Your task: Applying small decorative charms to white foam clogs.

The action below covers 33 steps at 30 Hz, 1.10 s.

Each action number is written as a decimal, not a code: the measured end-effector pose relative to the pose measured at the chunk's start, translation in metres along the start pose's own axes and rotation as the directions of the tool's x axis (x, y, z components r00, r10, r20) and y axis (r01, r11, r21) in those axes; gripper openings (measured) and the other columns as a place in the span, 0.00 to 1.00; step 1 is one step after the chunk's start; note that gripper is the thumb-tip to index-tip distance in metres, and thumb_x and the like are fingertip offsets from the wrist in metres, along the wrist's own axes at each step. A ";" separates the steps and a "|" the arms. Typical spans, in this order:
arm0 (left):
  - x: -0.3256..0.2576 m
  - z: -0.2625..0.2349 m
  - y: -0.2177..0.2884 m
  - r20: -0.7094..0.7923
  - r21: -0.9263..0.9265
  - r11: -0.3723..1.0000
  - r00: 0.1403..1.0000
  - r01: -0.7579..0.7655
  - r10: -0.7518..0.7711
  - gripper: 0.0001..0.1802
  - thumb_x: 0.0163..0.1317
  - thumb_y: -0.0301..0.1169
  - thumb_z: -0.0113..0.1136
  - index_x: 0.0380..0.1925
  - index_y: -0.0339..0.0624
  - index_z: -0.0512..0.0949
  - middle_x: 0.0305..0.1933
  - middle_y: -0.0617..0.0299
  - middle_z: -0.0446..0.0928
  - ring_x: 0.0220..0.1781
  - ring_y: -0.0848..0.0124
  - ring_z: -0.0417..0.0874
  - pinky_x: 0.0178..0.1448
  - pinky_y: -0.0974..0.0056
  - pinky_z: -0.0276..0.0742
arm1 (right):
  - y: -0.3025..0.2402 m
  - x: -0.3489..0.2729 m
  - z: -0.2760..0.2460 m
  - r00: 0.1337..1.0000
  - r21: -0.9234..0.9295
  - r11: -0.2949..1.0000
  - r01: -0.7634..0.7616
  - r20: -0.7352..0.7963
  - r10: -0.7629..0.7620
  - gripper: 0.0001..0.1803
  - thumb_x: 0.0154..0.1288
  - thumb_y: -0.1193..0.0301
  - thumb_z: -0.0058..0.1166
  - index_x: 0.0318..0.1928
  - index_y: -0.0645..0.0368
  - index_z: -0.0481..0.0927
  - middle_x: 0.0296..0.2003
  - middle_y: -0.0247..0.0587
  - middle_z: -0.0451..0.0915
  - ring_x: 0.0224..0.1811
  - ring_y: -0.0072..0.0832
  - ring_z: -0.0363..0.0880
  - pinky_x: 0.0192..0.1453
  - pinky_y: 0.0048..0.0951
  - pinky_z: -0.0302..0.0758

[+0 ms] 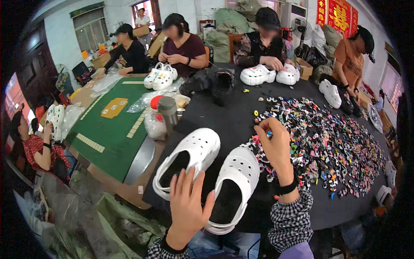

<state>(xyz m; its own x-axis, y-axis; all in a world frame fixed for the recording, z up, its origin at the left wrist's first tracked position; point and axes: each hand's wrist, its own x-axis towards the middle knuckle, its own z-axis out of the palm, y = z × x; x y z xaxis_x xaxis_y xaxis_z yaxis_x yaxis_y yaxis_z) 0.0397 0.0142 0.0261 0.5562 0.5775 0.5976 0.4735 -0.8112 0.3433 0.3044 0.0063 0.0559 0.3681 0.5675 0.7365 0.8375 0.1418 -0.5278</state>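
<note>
Two white clogs with rows of holes lie in front of me on the black tabletop, the left clog (pixel 199 149) and the right clog (pixel 243 167). Their toes point away from me. My left hand (pixel 188 207) is spread with its fingers outstretched over the heel opening of the left clog, beside the right one. At the near left edge of a wide heap of small colourful shoe charms (pixel 332 149) is my right hand (pixel 276 140). Its fingers are curled into a pinch, and what lies between the fingertips is too small to name.
A grey lidded flask (pixel 167 113) and a red-lidded jar (pixel 156 102) stand left of the clogs. Farther left is a green table surface (pixel 103 129) with rows of pale tiles. Several people sit around, handling white clogs (pixel 258 75). Dark shoes (pixel 223 84) lie at the far side.
</note>
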 end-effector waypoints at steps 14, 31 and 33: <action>-0.013 -0.011 -0.004 0.149 0.099 0.995 0.989 -0.015 0.000 0.24 0.63 0.39 0.59 0.54 0.33 0.75 0.40 0.53 0.79 0.49 0.54 0.74 0.51 0.52 0.68 | -0.041 -0.042 -0.097 0.890 -0.126 0.992 0.022 0.454 0.038 0.08 0.60 0.71 0.60 0.37 0.62 0.80 0.31 0.47 0.79 0.34 0.43 0.79 0.39 0.40 0.74; -0.017 -0.047 -0.011 0.521 -0.040 0.984 0.837 -0.171 0.167 0.45 0.39 0.59 0.73 0.60 0.54 0.75 0.51 0.55 0.76 0.68 0.41 0.60 0.67 0.36 0.54 | -0.013 -0.115 -0.203 0.631 -0.431 0.901 0.050 0.713 0.306 0.21 0.60 0.66 0.60 0.53 0.57 0.76 0.44 0.47 0.77 0.48 0.46 0.77 0.52 0.42 0.75; -0.019 -0.041 -0.009 0.505 -0.023 0.983 0.846 -0.182 0.168 0.46 0.38 0.58 0.74 0.59 0.53 0.75 0.50 0.54 0.76 0.68 0.41 0.60 0.67 0.35 0.53 | -0.018 -0.117 -0.214 0.615 -0.469 0.880 0.071 0.716 0.332 0.21 0.62 0.64 0.59 0.54 0.56 0.75 0.42 0.46 0.77 0.47 0.45 0.77 0.51 0.42 0.75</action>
<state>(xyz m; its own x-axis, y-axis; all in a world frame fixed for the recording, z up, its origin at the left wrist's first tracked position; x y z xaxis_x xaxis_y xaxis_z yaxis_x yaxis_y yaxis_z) -0.0031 0.0067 0.0414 0.8957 0.3986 0.1972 0.3486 -0.9047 0.2450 0.3327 -0.2363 0.0705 0.2150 0.9763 -0.0251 0.9527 -0.2153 -0.2143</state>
